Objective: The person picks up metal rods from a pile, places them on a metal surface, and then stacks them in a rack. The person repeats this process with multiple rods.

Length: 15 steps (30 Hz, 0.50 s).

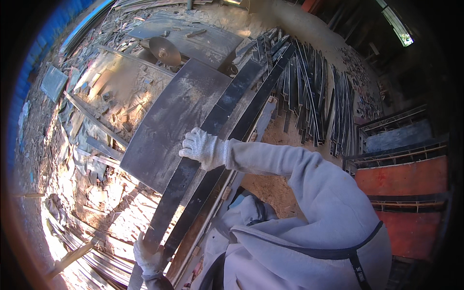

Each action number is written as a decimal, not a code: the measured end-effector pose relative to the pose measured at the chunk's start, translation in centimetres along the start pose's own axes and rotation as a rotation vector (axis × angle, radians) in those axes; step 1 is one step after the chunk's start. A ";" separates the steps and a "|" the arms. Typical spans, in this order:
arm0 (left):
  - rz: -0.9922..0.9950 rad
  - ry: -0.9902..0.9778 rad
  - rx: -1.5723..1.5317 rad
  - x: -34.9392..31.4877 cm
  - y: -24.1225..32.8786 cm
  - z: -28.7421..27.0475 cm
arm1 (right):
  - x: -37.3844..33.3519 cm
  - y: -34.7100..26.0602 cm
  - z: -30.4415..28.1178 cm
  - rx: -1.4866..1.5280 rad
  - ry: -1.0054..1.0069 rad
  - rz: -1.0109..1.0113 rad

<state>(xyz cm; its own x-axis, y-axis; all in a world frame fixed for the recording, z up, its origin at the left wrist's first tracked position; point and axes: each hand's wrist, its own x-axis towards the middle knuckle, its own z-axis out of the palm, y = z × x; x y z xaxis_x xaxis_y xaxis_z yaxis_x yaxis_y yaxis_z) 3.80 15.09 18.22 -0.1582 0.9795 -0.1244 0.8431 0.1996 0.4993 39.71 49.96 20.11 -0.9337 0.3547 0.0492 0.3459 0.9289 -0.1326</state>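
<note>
Head view, left hand [146,256] curled around the near end of a black board [178,180], partly hiding it, board slanting lengthwise along the tabletop [166,118] toward its far right corner, right hand [205,148] laid atop, grip unclear, tabletop stretching leftward, saw blade [165,50] beyond far left corner.

Hard sunlight bleaches the scraps [113,217] at lower left, the right side sinks into shade, haze blurs the top, and fisheye distortion curves the blue wall [48,36] near a black rim
</note>
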 end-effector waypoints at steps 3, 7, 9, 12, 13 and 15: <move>-0.012 -0.020 -0.023 3.3 2.0 0.6 | 1.9 -2.3 1.0 0.015 0.045 -0.020; 0.030 0.053 0.081 4.7 0.4 1.6 | 2.9 -2.0 0.9 0.007 -0.034 -0.010; 0.052 0.164 0.169 4.6 -0.4 2.4 | 2.8 -0.4 1.5 -0.023 0.057 -0.045; 0.065 0.305 0.323 4.3 -1.7 3.7 | 2.7 2.4 1.3 -0.103 0.096 -0.080; 0.069 0.327 0.356 4.1 -1.7 3.5 | 2.5 3.4 1.6 -0.065 0.090 -0.116; 0.086 0.326 0.400 4.6 -1.1 3.5 | 1.2 5.2 3.3 -0.023 0.205 -0.189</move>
<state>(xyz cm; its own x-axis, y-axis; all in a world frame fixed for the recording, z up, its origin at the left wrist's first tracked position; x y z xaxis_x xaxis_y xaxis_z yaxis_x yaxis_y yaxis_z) 3.91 19.26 14.09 -0.1781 0.9619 0.2073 0.9804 0.1554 0.1212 40.11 54.82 16.20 -0.9444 0.1869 0.2706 0.1716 0.9820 -0.0793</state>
